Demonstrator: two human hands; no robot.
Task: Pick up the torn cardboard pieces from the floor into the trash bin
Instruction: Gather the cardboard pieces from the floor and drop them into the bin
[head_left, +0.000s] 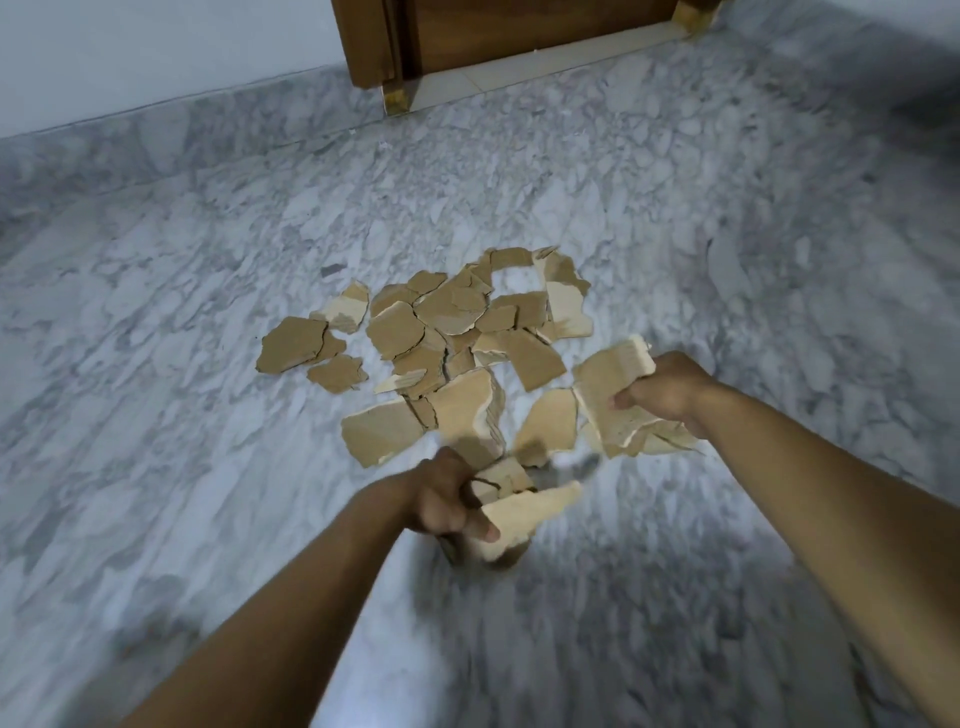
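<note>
Both hands are loaded here. The left hand (441, 499) is clenched round a small stack of cardboard scraps (524, 512), and the pale top one juts out to its right, with a dark shadow on the floor just beneath. The right hand (670, 392), further forward and out to the side, grips a thicker cardboard bundle (610, 400), its thumb pressed on the pale face. Just beyond both hands, the pile of torn cardboard pieces (447, 332) lies spread over the grey marble floor (182, 260), and the nearest pieces sit between the two hands. Far past the pile stands a wooden door (509, 31), beside a white wall (130, 47). The near floor is blurred.
</note>
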